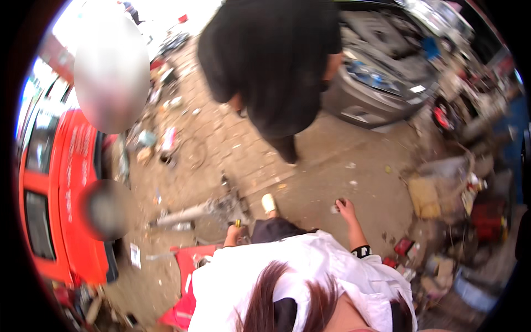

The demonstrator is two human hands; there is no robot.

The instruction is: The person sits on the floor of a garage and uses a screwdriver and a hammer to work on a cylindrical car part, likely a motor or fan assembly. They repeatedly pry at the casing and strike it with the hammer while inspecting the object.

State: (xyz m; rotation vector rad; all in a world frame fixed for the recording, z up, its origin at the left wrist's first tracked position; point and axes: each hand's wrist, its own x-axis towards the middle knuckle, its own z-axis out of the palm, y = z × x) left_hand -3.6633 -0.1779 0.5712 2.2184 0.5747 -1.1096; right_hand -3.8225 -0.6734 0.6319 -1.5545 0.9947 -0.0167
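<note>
My left hand (233, 234) is low and left of centre, its fingers closed round a small yellow-and-black object (238, 223) whose kind I cannot make out. Close beside it on the ground lies a long grey metal part (185, 215) with a bulky, dirty end. On the other side, my right hand (345, 207) reaches forward over the brown floor, fingers curled together. Something small and pale shows by its fingertips, too blurred to name. A red sheet or panel (191, 260) lies to the left of my white shirt.
Ahead stands a person in black (271, 61), back bent. A grey car front (376, 94) with its bonnet area open is at the far right. Red vehicle (66, 193) stands on the left. Scrap and a yellowish box-like piece (426, 196) crowd the right; litter (168, 138) lies on the paving.
</note>
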